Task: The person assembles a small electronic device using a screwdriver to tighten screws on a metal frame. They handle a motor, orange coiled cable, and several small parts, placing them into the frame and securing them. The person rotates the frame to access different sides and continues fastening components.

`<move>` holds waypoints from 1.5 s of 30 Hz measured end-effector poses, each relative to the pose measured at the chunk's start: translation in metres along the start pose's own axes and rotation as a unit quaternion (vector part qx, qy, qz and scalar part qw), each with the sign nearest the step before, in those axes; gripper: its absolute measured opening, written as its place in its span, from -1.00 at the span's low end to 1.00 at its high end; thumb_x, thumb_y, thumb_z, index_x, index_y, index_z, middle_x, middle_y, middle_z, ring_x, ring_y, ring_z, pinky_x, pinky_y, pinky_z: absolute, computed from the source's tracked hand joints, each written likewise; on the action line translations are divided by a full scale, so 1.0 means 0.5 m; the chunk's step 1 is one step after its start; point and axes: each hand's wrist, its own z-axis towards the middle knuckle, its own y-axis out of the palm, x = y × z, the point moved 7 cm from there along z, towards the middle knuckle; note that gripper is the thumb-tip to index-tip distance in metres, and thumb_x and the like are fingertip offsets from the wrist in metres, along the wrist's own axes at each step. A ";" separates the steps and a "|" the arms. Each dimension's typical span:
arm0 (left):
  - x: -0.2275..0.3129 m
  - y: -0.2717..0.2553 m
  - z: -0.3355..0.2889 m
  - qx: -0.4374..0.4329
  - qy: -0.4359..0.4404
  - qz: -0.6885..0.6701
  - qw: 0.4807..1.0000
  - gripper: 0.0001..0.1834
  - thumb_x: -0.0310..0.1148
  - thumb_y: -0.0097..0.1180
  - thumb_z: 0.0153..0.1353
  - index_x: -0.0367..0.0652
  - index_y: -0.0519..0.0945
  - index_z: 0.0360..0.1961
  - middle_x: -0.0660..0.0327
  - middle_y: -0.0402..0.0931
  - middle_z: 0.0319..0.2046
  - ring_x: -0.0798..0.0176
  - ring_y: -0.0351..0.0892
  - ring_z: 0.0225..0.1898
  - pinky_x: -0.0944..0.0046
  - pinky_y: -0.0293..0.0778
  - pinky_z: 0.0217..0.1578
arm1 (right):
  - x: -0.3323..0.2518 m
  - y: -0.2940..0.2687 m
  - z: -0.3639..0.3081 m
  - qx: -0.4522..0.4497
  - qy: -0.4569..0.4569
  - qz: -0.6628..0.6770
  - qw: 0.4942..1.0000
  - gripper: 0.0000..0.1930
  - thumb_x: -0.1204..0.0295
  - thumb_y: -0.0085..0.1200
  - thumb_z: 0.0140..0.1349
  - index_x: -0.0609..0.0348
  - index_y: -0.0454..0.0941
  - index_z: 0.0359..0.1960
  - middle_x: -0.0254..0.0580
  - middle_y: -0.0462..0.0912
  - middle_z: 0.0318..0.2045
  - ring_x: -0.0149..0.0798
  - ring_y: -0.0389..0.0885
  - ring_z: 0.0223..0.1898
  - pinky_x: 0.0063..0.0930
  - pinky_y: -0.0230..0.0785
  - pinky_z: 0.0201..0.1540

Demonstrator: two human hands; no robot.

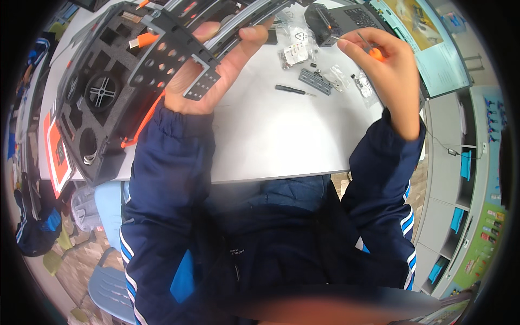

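Observation:
My left hand [225, 70] is raised over the table at the upper left, fingers wrapped round a dark metal frame. The frame is built of long rails and a black plate with round holes [158, 64]; its far end runs out at the top edge. A small grey perforated bracket [202, 81] sits in front of my palm. At the upper right my right hand [391, 62] pinches a slim metal tool with an orange part [375, 53]. A thin tip shows by the thumb; the rest of the tool is hidden by the fingers. The two hands are apart.
A black case with foam cutouts [111, 116] stands open at the left beside an orange and white booklet [58, 157]. A black screwdriver [291, 89], grey slotted rails [315, 81], and plastic bags of small parts [297, 50] lie mid-table. A laptop [355, 19] and monitor [433, 59] stand at the back right.

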 end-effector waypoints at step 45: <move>0.003 -0.024 -0.006 -0.028 -0.034 -0.001 0.999 -0.87 -0.57 0.15 0.21 -0.27 0.56 -0.20 0.03 0.51 -0.04 0.12 0.46 -0.05 0.16 0.48 0.06 | -0.035 0.145 0.022 -0.155 -0.162 0.027 0.974 -0.80 0.35 0.16 0.23 0.22 0.71 -0.25 -0.11 0.66 -0.51 -0.13 0.64 -0.46 -0.36 0.45 -0.31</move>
